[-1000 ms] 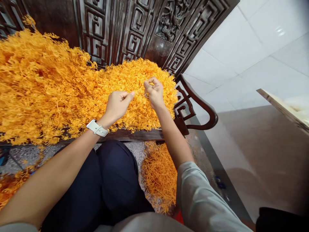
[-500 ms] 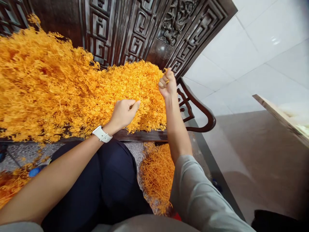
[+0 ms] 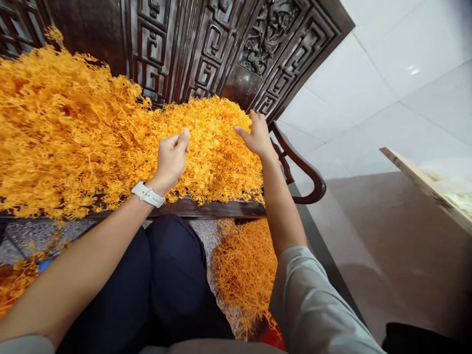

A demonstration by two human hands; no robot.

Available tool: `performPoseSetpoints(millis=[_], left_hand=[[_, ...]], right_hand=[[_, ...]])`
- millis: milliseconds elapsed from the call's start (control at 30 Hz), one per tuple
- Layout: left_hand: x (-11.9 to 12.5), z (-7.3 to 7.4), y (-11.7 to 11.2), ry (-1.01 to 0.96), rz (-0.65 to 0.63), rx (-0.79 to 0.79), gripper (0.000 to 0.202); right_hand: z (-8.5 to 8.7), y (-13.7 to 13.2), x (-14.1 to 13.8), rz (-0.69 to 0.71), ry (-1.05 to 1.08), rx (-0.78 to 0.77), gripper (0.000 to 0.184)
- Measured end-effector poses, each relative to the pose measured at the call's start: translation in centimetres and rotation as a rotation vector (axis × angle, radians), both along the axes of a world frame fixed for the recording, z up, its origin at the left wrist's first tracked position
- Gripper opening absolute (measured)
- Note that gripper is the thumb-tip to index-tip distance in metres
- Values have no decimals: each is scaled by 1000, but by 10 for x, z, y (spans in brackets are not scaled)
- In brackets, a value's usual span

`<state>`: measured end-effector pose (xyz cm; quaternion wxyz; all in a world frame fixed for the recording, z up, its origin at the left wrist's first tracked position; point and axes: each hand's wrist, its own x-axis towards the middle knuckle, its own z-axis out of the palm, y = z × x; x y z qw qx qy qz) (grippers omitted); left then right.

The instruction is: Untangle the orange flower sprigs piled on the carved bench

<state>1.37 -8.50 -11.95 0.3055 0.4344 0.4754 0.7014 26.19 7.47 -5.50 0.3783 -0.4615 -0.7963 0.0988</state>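
A thick heap of small orange-yellow, stringy, flower-like pieces (image 3: 214, 142) covers the seat of a dark carved wooden bench (image 3: 228, 209). In front of the heap's middle, my left hand (image 3: 171, 157) is closed with the thumb along the curled fingers; what it holds, if anything, is hidden. A pale watch (image 3: 147, 193) is on that wrist. My right hand (image 3: 258, 135) is open at the heap's right end near the bench's armrest, its thumb and fingers apart and nothing visible in them.
Below the seat lies a darker orange pile of stringy pieces (image 3: 245, 270) on the speckled floor, with something red (image 3: 271, 339) by it. More orange pieces (image 3: 14, 282) lie at lower left. The curved armrest (image 3: 317, 187) juts out right. A wooden board edge (image 3: 424, 179) stands farther right.
My right hand has gone from a fist with a bit of orange in it to spread fingers, and sits slightly lower. My left hand has moved left and up, its thumb now pointing upward.
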Motion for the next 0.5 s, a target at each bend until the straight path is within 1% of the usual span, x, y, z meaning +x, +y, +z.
performPoseSetpoints(millis=[33, 67, 100, 167, 233, 267, 300, 367, 433, 500], left_hand=[[1, -1, -1, 7, -1, -3, 62], [2, -1, -2, 14, 1, -3, 62], [3, -1, -3, 22, 3, 0, 62], [4, -1, -4, 24, 7, 9, 62], [5, -2, -4, 12, 6, 4, 62], [6, -2, -4, 11, 0, -1, 62], [7, -2, -4, 16, -10, -5, 62], [9, -3, -5, 44, -32, 3, 62], [10, -4, -6, 80, -49, 14, 63], [8, -3, -7, 103, -50, 12, 62]], right_hand=[[-3, 1, -6, -34, 19, 37, 87], [-8, -2, -13, -49, 86, 25, 86], [-13, -9, -22, -41, 177, -32, 85], [-24, -30, -43, 11, 353, -219, 85], [-35, -55, -65, 84, 443, -377, 85], [-39, -66, -74, 110, 467, -415, 84], [-42, -75, -83, 128, 484, -420, 81], [-45, -85, -94, 129, 509, -362, 70], [-45, -85, -97, 110, 533, -294, 62], [-44, -80, -94, 82, 552, -265, 61]])
